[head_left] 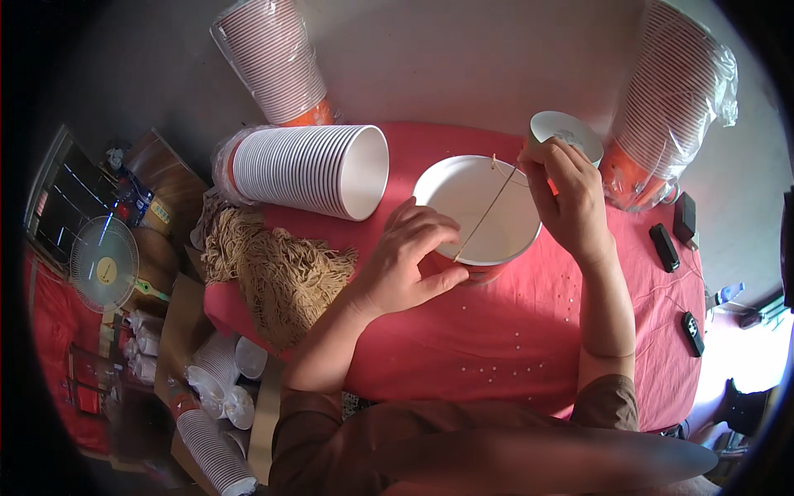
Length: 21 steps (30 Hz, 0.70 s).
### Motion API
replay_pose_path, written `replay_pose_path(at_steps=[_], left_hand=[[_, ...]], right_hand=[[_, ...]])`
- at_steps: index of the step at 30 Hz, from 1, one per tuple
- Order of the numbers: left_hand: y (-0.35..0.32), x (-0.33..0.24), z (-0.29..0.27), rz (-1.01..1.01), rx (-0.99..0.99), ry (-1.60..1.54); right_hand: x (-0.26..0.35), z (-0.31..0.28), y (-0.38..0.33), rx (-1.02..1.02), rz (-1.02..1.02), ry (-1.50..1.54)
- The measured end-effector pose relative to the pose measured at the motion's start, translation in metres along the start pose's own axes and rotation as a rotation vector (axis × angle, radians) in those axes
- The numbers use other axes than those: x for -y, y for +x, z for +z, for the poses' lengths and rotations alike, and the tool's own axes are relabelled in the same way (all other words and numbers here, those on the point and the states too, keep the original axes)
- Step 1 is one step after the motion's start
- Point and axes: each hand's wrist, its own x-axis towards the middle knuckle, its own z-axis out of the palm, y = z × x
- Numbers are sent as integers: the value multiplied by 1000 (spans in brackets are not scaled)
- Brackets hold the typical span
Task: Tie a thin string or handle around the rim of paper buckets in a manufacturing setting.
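A large paper bucket (447, 178), white inside and reddish outside, stands upright on the red cloth in front of me. A thin tan string (490, 212) runs slantwise across its mouth, from the near rim up to my right hand. My left hand (411, 256) grips the bucket's near left rim, thumb outside and fingers bent over the edge. Above the far right rim, my right hand (571, 194) pinches the string's upper part between its fingertips. Just behind that hand is a small pale cup (579, 135), partly hidden by it.
A stack of white paper buckets (310, 169) lies sideways at left, near a heap of tan strings (285, 277). Wrapped stacks stand at the back left (273, 62) and right (670, 99). Small white bits (500, 368) dot the red cloth (413, 347). Dark devices (664, 248) lie at right.
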Motion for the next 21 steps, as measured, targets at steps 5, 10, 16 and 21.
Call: replay_pose_path(at_steps=[5,10,16,21], left_hand=[[-5,22,-1,-20,-12,214],[-7,43,1,-25,-170,-96],[-15,50,-2,-311,-457,-566],[-19,59,-2,-382,-494,-512]], right_hand=[[2,-2,-4,30,143,210],[-5,-9,-5,102,350,824],[-7,-8,-6,137,243,469],[6,-8,-2,278,95,387]])
